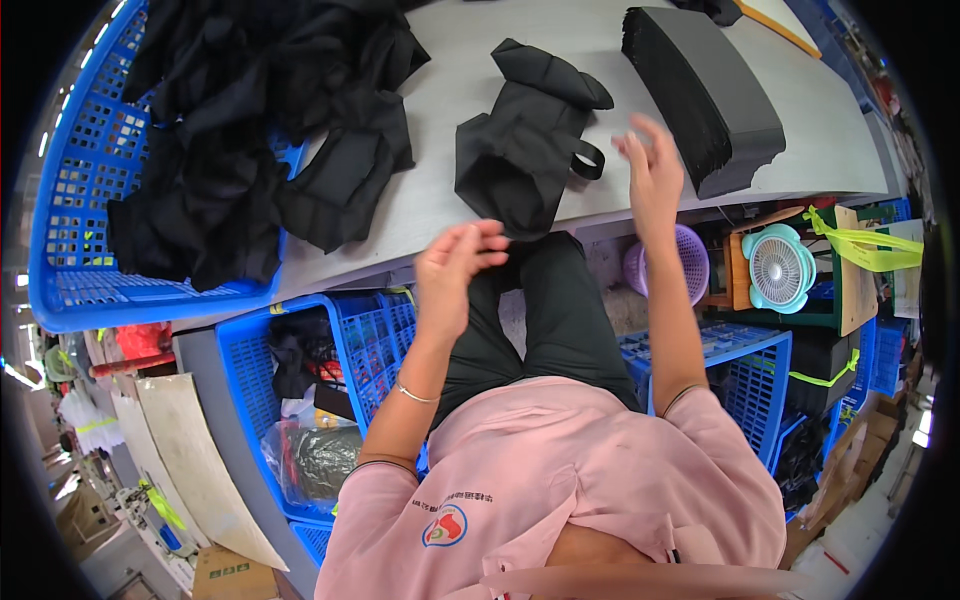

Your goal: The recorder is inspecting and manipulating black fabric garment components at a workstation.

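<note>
We see the left hand (458, 260) with thumb and fingers drawn together beside the lower edge of a black cloth bag (515, 150); whether they pinch any cloth, we cannot tell. The right hand (655, 168), a little blurred, is empty, its fingers loosely curled between the bag and a stack of black sheets (710, 95). The bag lies crumpled on the table (430, 205), its strap loop (590, 160) sticking out toward the right hand. Because the bag reaches the front edge, we judge a careless tug could drop it toward the lap. A finger catching the loop might twist it, and a wide right-hand swing could skew the stack. At left, black cloth pieces (220, 110) spill over the blue basket (150, 318); dragging one could pull others loose.
</note>
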A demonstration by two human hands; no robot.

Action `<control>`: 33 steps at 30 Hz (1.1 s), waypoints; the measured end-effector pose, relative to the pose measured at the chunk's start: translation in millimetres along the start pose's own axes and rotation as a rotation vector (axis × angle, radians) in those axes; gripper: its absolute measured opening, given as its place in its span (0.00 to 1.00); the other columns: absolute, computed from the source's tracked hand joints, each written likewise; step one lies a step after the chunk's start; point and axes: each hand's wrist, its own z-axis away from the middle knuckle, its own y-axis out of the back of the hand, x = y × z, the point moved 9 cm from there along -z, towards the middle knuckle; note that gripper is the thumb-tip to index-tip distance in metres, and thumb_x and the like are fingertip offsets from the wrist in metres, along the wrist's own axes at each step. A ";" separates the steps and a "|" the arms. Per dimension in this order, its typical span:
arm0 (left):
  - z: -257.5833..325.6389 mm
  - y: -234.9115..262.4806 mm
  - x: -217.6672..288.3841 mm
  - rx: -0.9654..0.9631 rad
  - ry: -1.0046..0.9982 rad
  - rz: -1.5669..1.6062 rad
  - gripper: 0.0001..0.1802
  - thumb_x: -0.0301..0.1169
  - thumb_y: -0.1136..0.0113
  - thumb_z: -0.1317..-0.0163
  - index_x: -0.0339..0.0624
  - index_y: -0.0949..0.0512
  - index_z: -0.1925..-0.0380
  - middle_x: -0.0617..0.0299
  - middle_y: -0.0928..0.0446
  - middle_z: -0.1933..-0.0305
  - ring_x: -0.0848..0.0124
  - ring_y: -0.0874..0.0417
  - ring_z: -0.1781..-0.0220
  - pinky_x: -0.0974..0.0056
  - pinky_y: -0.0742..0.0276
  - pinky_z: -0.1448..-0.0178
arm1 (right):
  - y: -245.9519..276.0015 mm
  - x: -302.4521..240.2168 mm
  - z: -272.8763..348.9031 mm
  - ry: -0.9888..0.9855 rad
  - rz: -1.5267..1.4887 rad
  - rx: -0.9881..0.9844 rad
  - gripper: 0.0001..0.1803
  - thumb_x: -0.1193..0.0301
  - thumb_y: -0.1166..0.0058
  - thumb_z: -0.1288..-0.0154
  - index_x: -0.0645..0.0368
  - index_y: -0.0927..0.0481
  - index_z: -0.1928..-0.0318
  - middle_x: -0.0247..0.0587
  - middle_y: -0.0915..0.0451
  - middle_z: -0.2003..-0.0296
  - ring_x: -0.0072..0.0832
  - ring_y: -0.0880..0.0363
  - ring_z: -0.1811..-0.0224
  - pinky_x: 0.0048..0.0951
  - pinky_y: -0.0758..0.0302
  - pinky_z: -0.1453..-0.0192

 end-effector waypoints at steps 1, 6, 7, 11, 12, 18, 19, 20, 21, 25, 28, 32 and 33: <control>-5.3 14.2 11.0 0.120 -0.068 -0.044 0.16 0.33 0.47 0.26 0.32 0.23 0.46 0.55 0.20 0.48 0.70 0.18 0.47 0.63 0.21 0.42 | 4.5 16.8 20.3 -0.182 0.054 0.005 0.15 0.68 0.50 0.24 0.70 0.20 0.50 0.42 0.17 0.55 0.24 0.17 0.56 0.22 0.23 0.49; -76.0 27.4 44.2 0.259 -0.272 -0.094 0.24 0.40 0.46 0.26 0.35 0.28 0.37 0.59 0.26 0.37 0.71 0.28 0.35 0.62 0.35 0.31 | -34.6 36.6 78.2 -0.436 -0.330 -0.198 0.16 0.65 0.51 0.23 0.67 0.19 0.50 0.42 0.16 0.56 0.23 0.16 0.62 0.22 0.22 0.54; -90.1 25.5 39.6 0.238 -0.193 -0.071 0.25 0.40 0.46 0.26 0.35 0.29 0.36 0.58 0.26 0.37 0.70 0.28 0.35 0.63 0.35 0.31 | -36.6 34.7 81.8 -0.443 -0.316 -0.188 0.16 0.65 0.50 0.24 0.68 0.18 0.53 0.41 0.16 0.58 0.21 0.17 0.63 0.21 0.22 0.56; -111.1 -4.9 18.5 0.077 -0.077 0.019 0.31 0.38 0.41 0.30 0.30 0.33 0.34 0.53 0.26 0.36 0.67 0.26 0.35 0.64 0.32 0.31 | -42.1 22.5 82.8 -0.450 -0.246 -0.127 0.15 0.69 0.42 0.29 0.65 0.23 0.48 0.39 0.18 0.59 0.21 0.18 0.63 0.20 0.23 0.55; -110.6 -19.3 9.1 -0.045 -0.005 0.105 0.30 0.36 0.40 0.31 0.30 0.33 0.34 0.54 0.25 0.37 0.67 0.24 0.37 0.65 0.30 0.33 | -41.5 11.2 76.6 -0.337 -0.276 -0.112 0.20 0.71 0.39 0.32 0.65 0.27 0.44 0.40 0.19 0.56 0.22 0.18 0.62 0.21 0.23 0.54; -94.6 -50.0 -3.8 -0.281 0.081 0.318 0.26 0.29 0.37 0.39 0.37 0.27 0.40 0.61 0.19 0.49 0.73 0.19 0.56 0.73 0.26 0.58 | -25.9 21.4 41.2 -0.215 -0.285 -0.027 0.30 0.76 0.36 0.35 0.64 0.35 0.37 0.41 0.23 0.50 0.26 0.22 0.49 0.26 0.23 0.46; -93.1 -52.6 -3.1 -0.316 0.077 0.330 0.26 0.29 0.37 0.39 0.37 0.27 0.40 0.61 0.19 0.49 0.73 0.19 0.56 0.73 0.26 0.58 | -21.6 21.3 36.4 -0.150 -0.208 -0.035 0.29 0.75 0.36 0.35 0.65 0.34 0.38 0.40 0.22 0.51 0.25 0.21 0.50 0.25 0.23 0.47; -92.5 -54.3 -10.2 -0.313 0.169 0.459 0.23 0.32 0.39 0.36 0.38 0.26 0.41 0.61 0.19 0.50 0.74 0.19 0.57 0.72 0.26 0.61 | -16.0 26.9 33.2 -0.154 -0.200 -0.016 0.27 0.75 0.37 0.35 0.65 0.33 0.38 0.38 0.22 0.52 0.24 0.21 0.51 0.25 0.23 0.48; -90.0 -61.4 -11.5 -0.382 0.226 0.622 0.22 0.35 0.41 0.33 0.38 0.26 0.42 0.62 0.19 0.50 0.74 0.20 0.58 0.71 0.27 0.63 | -20.6 38.2 34.1 -0.247 -0.162 -0.113 0.24 0.74 0.39 0.32 0.64 0.31 0.39 0.35 0.20 0.54 0.21 0.21 0.53 0.21 0.24 0.50; -96.7 -61.9 -25.6 -0.358 0.331 0.722 0.21 0.42 0.45 0.28 0.39 0.24 0.44 0.60 0.19 0.52 0.74 0.19 0.59 0.70 0.26 0.65 | -42.1 70.3 55.5 -0.695 -0.609 -0.259 0.17 0.65 0.42 0.29 0.59 0.23 0.45 0.28 0.18 0.61 0.13 0.24 0.63 0.18 0.29 0.61; -85.9 -83.8 -18.8 -0.655 0.364 0.859 0.21 0.45 0.45 0.27 0.39 0.23 0.45 0.62 0.18 0.53 0.74 0.18 0.59 0.71 0.26 0.66 | -45.5 63.1 60.1 -0.708 -0.658 -0.338 0.16 0.61 0.45 0.27 0.56 0.22 0.45 0.27 0.18 0.61 0.14 0.24 0.65 0.20 0.28 0.61; -92.6 -64.1 -28.0 -0.404 0.243 0.557 0.19 0.39 0.38 0.31 0.40 0.23 0.47 0.64 0.18 0.55 0.76 0.16 0.59 0.73 0.21 0.64 | -47.1 63.4 73.0 -0.890 -0.890 -0.370 0.17 0.59 0.48 0.25 0.56 0.22 0.45 0.28 0.17 0.59 0.17 0.22 0.63 0.21 0.28 0.62; -91.0 -64.3 -22.1 -0.435 0.178 0.537 0.17 0.36 0.36 0.33 0.41 0.22 0.48 0.65 0.17 0.56 0.77 0.16 0.59 0.74 0.20 0.63 | -42.8 73.9 80.8 -1.009 -0.931 -0.261 0.18 0.58 0.50 0.25 0.55 0.22 0.44 0.29 0.17 0.58 0.18 0.22 0.62 0.22 0.28 0.65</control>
